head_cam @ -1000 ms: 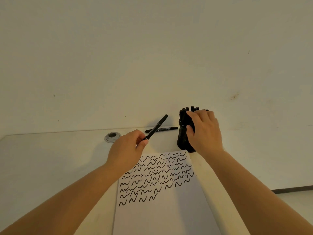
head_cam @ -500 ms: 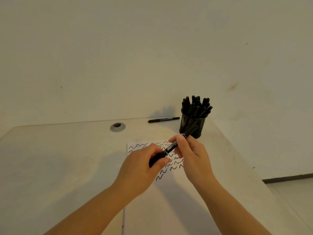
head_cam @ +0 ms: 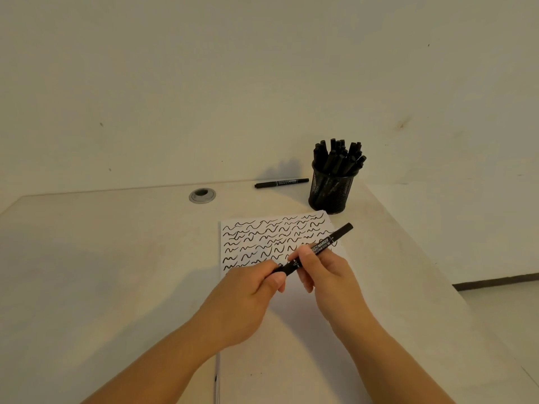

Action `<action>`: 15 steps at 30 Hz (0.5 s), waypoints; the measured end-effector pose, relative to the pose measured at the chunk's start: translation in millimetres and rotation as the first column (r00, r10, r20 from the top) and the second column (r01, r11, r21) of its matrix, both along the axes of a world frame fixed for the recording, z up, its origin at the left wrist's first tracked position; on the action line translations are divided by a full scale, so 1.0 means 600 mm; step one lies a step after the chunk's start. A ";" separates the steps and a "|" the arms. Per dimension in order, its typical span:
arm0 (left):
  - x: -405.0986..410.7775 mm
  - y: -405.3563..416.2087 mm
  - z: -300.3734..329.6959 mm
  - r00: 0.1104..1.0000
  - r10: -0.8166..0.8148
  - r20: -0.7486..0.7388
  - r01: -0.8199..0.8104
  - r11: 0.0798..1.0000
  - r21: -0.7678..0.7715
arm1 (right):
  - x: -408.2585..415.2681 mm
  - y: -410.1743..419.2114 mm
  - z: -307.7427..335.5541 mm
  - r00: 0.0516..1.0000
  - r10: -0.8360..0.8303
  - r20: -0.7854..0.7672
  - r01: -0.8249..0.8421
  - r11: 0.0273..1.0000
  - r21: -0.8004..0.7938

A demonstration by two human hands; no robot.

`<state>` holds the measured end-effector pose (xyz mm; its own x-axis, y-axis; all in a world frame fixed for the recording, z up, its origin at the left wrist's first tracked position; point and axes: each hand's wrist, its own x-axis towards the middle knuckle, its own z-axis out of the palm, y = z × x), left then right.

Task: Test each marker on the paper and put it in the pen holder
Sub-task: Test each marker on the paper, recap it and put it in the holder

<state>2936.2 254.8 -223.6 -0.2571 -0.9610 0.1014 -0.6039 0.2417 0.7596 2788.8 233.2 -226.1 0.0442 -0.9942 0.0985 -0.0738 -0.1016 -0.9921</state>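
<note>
A black marker (head_cam: 322,246) is held slanted above the white paper (head_cam: 280,339), its far end pointing up and right. My left hand (head_cam: 245,298) grips its near end, and my right hand (head_cam: 323,275) pinches the barrel just beyond. Rows of black squiggles cover the paper's far part. A black mesh pen holder (head_cam: 331,191) stuffed with several black markers stands behind the paper's far right corner. One more black marker (head_cam: 281,183) lies flat on the table (head_cam: 102,272) to the left of the holder, near the wall.
A round grey cable grommet (head_cam: 202,195) is set in the table near the back edge. The table's right edge runs diagonally close to the holder, with floor beyond. A pale wall rises directly behind the table.
My right hand left the pen holder and came to the marker held by my left hand. Both hands brought it down over the paper. The view tilted down.
</note>
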 end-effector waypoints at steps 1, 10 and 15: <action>-0.004 0.001 0.000 0.997 0.035 0.066 -0.032 0.998 -0.051 | 0.004 0.000 -0.003 0.999 -0.040 0.021 0.039 0.999 0.027; 0.030 0.005 -0.015 0.890 0.264 0.373 -0.154 0.942 -0.298 | -0.058 -0.057 -0.003 0.886 -0.441 0.142 0.404 0.885 0.231; 0.039 -0.025 -0.023 0.938 0.195 0.286 -0.109 0.951 -0.290 | -0.050 -0.071 -0.013 0.954 -0.295 -0.059 0.299 0.951 0.076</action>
